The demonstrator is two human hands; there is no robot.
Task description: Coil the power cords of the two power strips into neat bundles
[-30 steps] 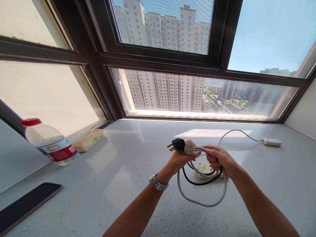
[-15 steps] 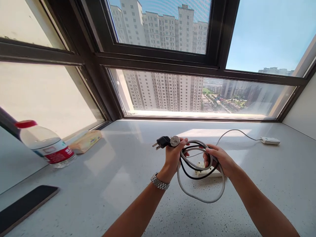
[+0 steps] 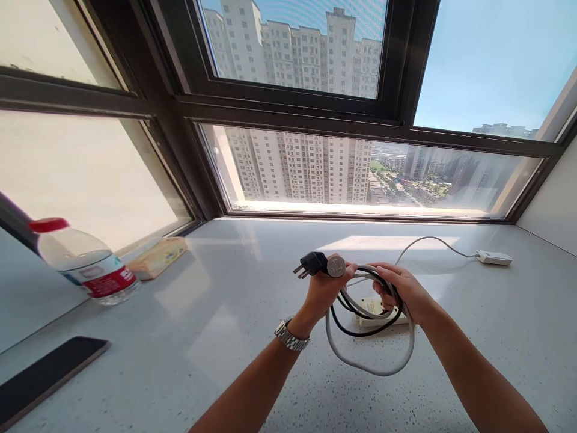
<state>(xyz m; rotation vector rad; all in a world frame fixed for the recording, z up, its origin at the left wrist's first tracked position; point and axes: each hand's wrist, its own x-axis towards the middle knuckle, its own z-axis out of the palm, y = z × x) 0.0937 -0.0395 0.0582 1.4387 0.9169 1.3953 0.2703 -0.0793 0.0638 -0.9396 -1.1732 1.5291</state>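
Note:
My left hand (image 3: pixel 325 290) is closed round a bundle of looped cords (image 3: pixel 369 346), one grey and one black, held above the white counter (image 3: pixel 234 337). A black plug (image 3: pixel 311 264) and a round grey plug (image 3: pixel 336 266) stick out above its fingers. A metal watch (image 3: pixel 291 335) sits on that wrist. My right hand (image 3: pixel 403 290) grips the same loops from the right side. Under the loops a white power strip (image 3: pixel 383 313) lies on the counter, partly hidden by the cords.
A water bottle (image 3: pixel 85 264) with a red cap lies at the left. A yellowish packet (image 3: pixel 157 257) rests by the window frame. A dark phone (image 3: pixel 45 376) lies at the front left. A white cable runs to a small white adapter (image 3: pixel 494 258) at the back right.
The plugs in my left hand swung left, then back right. The loops shifted slightly between both hands. Both hands stay closed on the cords.

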